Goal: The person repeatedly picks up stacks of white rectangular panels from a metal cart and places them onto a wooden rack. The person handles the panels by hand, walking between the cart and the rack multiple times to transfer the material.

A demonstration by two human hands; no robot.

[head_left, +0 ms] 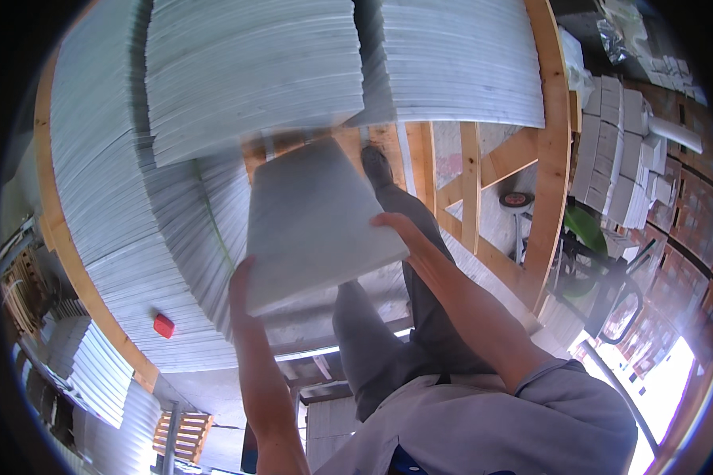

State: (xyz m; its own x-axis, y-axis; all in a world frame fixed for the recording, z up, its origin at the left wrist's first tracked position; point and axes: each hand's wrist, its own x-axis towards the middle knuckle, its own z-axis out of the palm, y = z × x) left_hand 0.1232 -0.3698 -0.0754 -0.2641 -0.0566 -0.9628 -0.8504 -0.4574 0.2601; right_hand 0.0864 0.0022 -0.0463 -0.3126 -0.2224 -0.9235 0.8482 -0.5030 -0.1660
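Between my two hands is a pale grey-white rectangular panel [317, 229], tilted, with a visible thickness along its near edge. Whether it is one piece or several thin sheets together I cannot tell. My left hand [242, 286] grips its left side near the closest corner. On the right edge, my right hand [391, 229] has its fingers closed around the panel. Tall stacks of white sheets [253, 71] stand just beyond it, and another stack [103, 206] runs along the left. The panel hides part of the wooden floor slats.
A wooden frame [548, 158] encloses the stacks, with a diagonal brace [512, 157] at right. A small red object [163, 325] lies on the left stack. My shoe [377, 166] is on the slats. Outside are white boxes [610, 150], a small wheel [516, 200] and a pallet [184, 435].
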